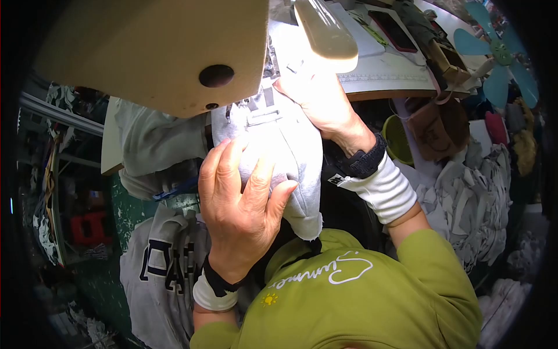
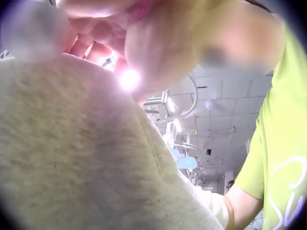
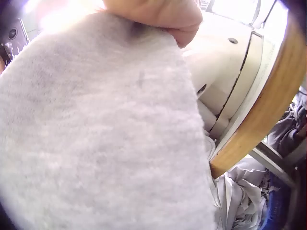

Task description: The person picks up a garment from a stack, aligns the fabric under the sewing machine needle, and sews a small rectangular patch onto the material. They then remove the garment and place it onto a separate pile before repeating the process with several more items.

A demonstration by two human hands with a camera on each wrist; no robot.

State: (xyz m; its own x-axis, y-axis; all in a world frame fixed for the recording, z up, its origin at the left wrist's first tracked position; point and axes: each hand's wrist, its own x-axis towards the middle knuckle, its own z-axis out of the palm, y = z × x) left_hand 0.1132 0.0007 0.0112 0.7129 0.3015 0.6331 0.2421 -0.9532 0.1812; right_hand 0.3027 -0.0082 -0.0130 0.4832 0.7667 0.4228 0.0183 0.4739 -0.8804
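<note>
A light grey fleece garment piece lies under the beige sewing machine head, its lower end hanging toward the lap. My left hand rests on its near left part with fingers spread and thumb pointing right. In the left wrist view, the grey fabric fills the lower left below the palm. My right hand is at the garment's far right edge, close to the needle area, its fingertips lost in glare. Fabric hangs right below that hand in the right wrist view; I cannot tell whether the fingers pinch it.
On the table to the right are a printed ruler scale, a phone and a blue fan. More grey fabric lies at left. A lettered grey garment hangs below it. Cut pieces are heaped at right.
</note>
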